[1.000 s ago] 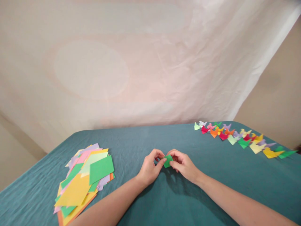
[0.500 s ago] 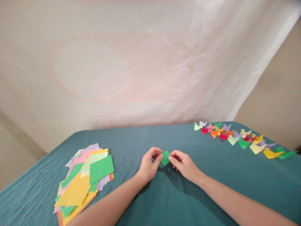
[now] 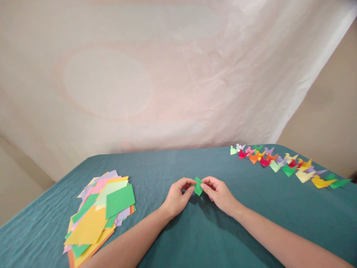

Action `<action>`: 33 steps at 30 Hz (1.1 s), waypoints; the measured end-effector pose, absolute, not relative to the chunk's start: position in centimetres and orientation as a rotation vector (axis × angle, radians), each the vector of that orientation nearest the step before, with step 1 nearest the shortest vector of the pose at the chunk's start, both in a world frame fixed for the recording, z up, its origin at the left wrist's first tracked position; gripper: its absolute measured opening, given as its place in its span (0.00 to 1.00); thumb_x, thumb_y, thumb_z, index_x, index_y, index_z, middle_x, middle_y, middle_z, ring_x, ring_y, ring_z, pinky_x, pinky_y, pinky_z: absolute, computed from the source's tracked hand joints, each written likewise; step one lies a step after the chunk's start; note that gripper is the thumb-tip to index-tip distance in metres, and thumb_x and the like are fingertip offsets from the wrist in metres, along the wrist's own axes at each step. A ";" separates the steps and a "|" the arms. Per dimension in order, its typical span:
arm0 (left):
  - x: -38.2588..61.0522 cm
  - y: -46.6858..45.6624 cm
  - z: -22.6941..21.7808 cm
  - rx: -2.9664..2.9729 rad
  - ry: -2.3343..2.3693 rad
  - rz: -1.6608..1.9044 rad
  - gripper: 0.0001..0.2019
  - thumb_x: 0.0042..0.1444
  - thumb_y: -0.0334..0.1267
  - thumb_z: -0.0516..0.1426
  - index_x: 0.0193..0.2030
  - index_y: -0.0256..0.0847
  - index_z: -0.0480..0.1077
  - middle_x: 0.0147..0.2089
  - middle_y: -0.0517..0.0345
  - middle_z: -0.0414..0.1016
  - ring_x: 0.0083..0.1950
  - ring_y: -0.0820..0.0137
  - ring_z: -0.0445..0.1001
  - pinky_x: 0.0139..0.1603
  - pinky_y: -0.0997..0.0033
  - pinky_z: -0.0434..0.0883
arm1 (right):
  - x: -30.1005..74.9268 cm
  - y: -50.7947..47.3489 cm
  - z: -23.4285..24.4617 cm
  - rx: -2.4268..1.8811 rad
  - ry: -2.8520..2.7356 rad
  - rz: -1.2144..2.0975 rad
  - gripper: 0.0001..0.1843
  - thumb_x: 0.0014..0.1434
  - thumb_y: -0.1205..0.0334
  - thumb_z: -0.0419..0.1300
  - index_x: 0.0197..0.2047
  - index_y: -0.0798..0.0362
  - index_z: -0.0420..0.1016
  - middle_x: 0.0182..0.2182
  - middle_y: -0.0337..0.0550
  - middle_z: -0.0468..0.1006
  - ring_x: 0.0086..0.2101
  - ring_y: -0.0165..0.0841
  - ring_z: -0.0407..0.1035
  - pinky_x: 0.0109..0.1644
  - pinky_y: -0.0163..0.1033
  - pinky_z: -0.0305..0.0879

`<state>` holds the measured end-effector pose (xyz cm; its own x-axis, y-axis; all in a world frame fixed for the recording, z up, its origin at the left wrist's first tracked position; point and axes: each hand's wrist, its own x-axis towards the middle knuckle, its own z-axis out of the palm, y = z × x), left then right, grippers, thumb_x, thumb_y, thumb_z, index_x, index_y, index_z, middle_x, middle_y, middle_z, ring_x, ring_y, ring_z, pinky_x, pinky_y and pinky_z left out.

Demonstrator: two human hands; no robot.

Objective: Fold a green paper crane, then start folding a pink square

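Note:
A small folded green paper [image 3: 198, 186] is pinched between both hands just above the teal tablecloth [image 3: 173, 163]. My left hand [image 3: 177, 197] grips its left edge with thumb and fingertips. My right hand [image 3: 219, 193] pinches its right edge, fingers curled. The paper stands as a small diamond, tilted.
A loose pile of coloured paper squares [image 3: 100, 208] lies at the left, green and yellow sheets on top. A row of several folded paper figures [image 3: 281, 162] in mixed colours runs along the right back of the table. A wrinkled white sheet [image 3: 167, 74] hangs behind.
The green paper has turned from lying flatter to a diamond held a little higher. Both hands shifted slightly and kept their pinch.

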<state>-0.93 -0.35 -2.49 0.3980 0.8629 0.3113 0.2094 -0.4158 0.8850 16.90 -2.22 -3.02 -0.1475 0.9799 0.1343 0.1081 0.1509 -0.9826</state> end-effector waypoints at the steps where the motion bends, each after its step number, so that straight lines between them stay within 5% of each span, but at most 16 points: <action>1: -0.9 -0.4 -2.4 1.871 0.911 1.038 0.08 0.56 0.34 0.53 0.41 0.39 0.70 0.39 0.55 0.73 0.39 0.70 0.71 0.43 0.71 0.68 | 16.9 -2.2 -3.0 -1.108 -1.458 1.148 0.13 0.56 0.53 0.56 0.36 0.54 0.69 0.24 0.36 0.68 0.19 0.23 0.56 0.20 0.29 0.51; 33: -1.1 0.0 -2.4 1.858 0.954 1.062 0.10 0.56 0.34 0.53 0.43 0.42 0.74 0.43 0.53 0.73 0.43 0.68 0.71 0.46 0.69 0.69 | 17.1 -2.1 -3.1 -1.081 -1.343 1.248 0.18 0.55 0.58 0.54 0.47 0.56 0.69 0.17 0.32 0.65 0.18 0.25 0.58 0.22 0.31 0.58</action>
